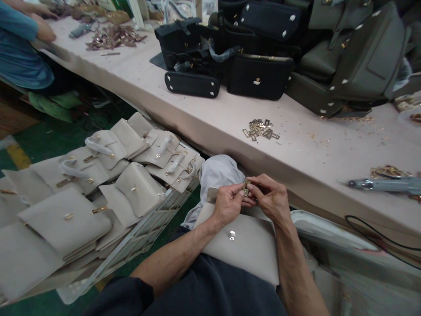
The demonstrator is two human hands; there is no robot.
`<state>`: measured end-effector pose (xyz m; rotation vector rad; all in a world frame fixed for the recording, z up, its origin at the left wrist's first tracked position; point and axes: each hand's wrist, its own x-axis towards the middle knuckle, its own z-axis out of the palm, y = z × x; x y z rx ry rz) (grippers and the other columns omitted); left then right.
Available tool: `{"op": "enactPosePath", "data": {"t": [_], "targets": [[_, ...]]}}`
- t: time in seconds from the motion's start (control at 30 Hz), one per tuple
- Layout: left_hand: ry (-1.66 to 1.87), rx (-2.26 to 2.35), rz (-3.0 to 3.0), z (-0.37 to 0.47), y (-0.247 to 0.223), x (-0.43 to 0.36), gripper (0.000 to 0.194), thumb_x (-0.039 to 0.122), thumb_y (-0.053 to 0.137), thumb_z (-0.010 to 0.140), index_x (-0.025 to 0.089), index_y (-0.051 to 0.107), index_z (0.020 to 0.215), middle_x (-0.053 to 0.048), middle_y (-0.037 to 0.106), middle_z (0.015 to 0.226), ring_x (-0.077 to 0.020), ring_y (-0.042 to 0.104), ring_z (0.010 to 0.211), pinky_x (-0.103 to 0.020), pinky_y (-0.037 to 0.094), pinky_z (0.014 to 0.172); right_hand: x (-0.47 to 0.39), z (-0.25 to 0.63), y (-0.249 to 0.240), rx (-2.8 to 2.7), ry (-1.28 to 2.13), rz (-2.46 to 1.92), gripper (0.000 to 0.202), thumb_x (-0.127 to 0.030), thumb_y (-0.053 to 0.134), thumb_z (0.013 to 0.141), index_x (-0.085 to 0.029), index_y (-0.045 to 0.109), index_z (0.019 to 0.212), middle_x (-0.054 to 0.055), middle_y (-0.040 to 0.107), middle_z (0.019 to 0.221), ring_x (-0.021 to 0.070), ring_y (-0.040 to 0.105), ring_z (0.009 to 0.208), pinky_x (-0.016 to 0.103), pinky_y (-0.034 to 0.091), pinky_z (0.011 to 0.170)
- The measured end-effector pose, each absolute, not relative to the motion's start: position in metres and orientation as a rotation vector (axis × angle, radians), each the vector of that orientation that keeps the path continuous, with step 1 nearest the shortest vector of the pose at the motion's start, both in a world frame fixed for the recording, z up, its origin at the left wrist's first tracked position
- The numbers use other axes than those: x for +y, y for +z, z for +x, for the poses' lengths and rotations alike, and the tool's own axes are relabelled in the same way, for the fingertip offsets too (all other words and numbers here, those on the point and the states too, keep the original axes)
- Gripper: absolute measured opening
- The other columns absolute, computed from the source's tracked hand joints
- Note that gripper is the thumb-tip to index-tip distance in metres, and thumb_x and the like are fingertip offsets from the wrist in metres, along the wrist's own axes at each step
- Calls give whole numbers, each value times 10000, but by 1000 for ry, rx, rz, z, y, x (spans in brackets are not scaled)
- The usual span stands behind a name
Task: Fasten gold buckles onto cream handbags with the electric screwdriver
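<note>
A beige handbag (pixel 243 245) lies across my lap, with a small metal clasp on its face. Above its far edge, my left hand (pixel 229 202) and my right hand (pixel 270 195) meet, fingers pinched on a small gold-coloured metal plate (pixel 246 187). The plate looks rectangular with an opening; the fingertips cover part of it. Whether it touches the bag's flap cannot be seen. On the table just beyond lies a small pile of similar metal plates (pixel 261 129).
Beige handbags fill a white plastic crate (pixel 131 250) at my left. Black bags (pixel 259 77) and dark olive bags (pixel 365 66) crowd the table (pixel 210 114). A grey power screwdriver (pixel 384 185) rests at right, near a black cable (pixel 378 237). Another person's blue sleeve (pixel 19 35) shows far left.
</note>
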<state>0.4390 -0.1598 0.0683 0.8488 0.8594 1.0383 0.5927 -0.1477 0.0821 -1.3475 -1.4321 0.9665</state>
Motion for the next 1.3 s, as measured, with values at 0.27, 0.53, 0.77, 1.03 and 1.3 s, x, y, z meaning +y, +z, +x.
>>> {"op": "enactPosePath", "data": {"t": [0.27,0.53,0.77,1.03,1.3], "targets": [[1045,860,860,439,67,-161,410,321,657,934,88,731,1263,-102,782,920,-199,791,709,-281,671,691,-149,591,86,-1449,935,-1348,191,-322,735,892,-207,817,1021,61,685,906,141,645,697,249,528,579],[1049,876,859,439,67,-163,399,315,660,935,89,734,1256,-112,793,940,-206,796,725,-270,668,689,-148,593,84,-1460,931,-1348,176,-312,741,880,-221,820,1008,59,684,896,153,651,729,257,529,592],[1063,912,837,440,68,-164,416,344,701,911,73,746,1222,-129,796,928,-212,794,711,-265,664,666,-148,593,86,-1484,935,-1331,197,-332,730,889,-218,820,1022,65,692,902,150,649,697,267,537,589],[1082,961,860,442,69,-162,391,324,713,898,61,762,1184,-125,803,857,-209,785,671,-258,655,632,-151,596,83,-1508,924,-1336,228,-341,712,910,-222,805,1082,60,698,942,156,658,791,270,525,677],[1194,953,947,449,78,-167,313,366,667,963,118,799,1100,-130,811,1047,-279,794,887,-402,670,835,-157,573,89,-1458,602,-1521,268,-401,768,855,-191,773,1022,36,689,795,149,613,644,283,516,621]]}}
